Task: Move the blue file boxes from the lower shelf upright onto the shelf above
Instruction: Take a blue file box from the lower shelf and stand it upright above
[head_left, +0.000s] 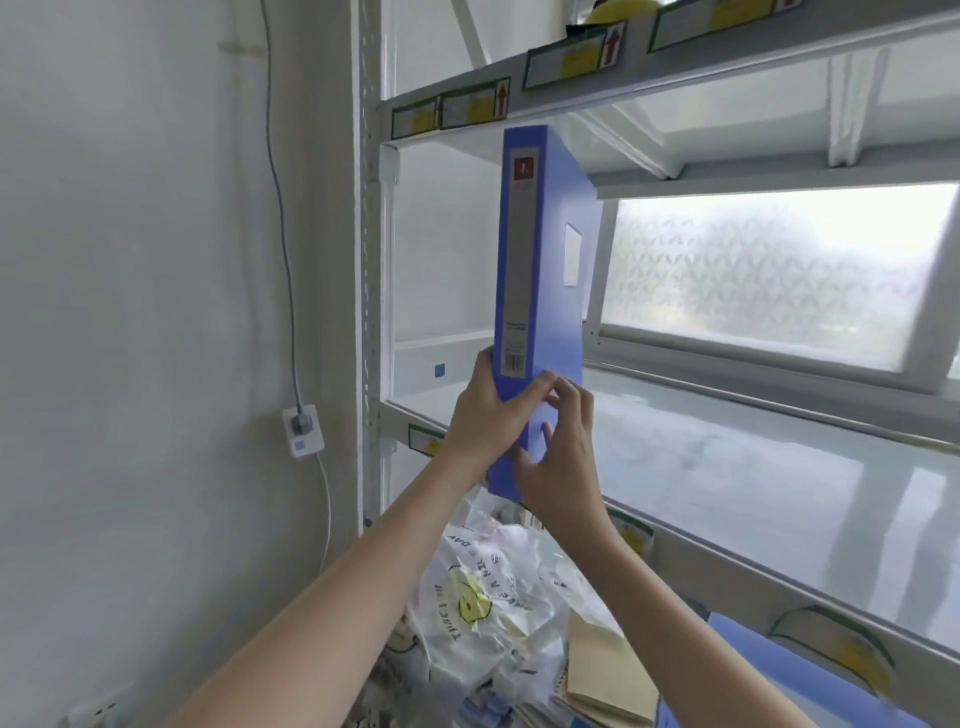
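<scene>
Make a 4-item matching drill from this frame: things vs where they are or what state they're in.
Column 1:
1. blue file box
2. smiley plastic bag
3. wall socket
4. second blue file box

Column 2:
A. on the wall left of the rack, plug inserted
B. upright, gripped near its bottom by the left hand and right hand
C. lying on the lower shelf, bottom right
D. crumpled on the lower shelf, under the forearms

Pairs: 1-B, 2-D, 3-A, 4-C
</scene>
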